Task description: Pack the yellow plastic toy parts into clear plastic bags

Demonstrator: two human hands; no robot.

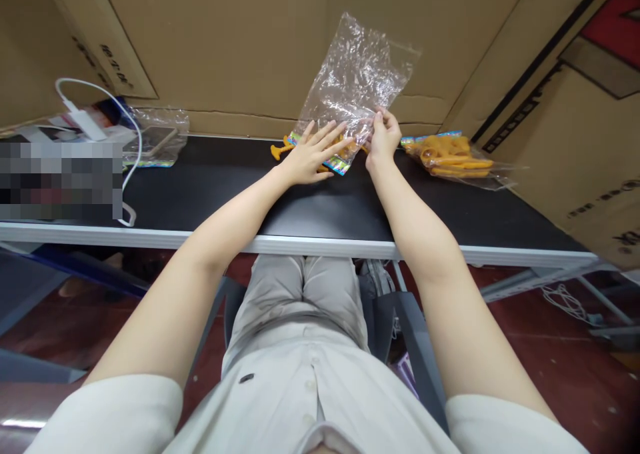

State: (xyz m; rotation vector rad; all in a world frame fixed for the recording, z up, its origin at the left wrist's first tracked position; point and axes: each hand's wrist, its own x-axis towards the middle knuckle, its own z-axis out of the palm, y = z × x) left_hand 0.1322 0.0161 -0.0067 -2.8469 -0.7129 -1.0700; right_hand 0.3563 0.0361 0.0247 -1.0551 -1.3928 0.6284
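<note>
A clear plastic bag [360,74] with a colourful printed strip [336,165] stands tilted over the black table. My left hand [315,151] lies with fingers spread against the bag's lower part. Between the bag's rim and the wall behind, the upper part of the bag rises crinkled. My right hand [384,134] pinches the bag's right side between thumb and fingers. Orange plastic pieces show around my left hand, one T-shaped orange piece [281,149] sticking out to its left. Whether they are in the bag or beneath it I cannot tell.
To the right lies another clear bag of orange pieces [453,157]. On the left are a phone-like flat object [156,141] on clear plastic, a white cable [137,131] and a white plug [90,122]. Cardboard walls [225,41] enclose the black table [320,211] at the back and right.
</note>
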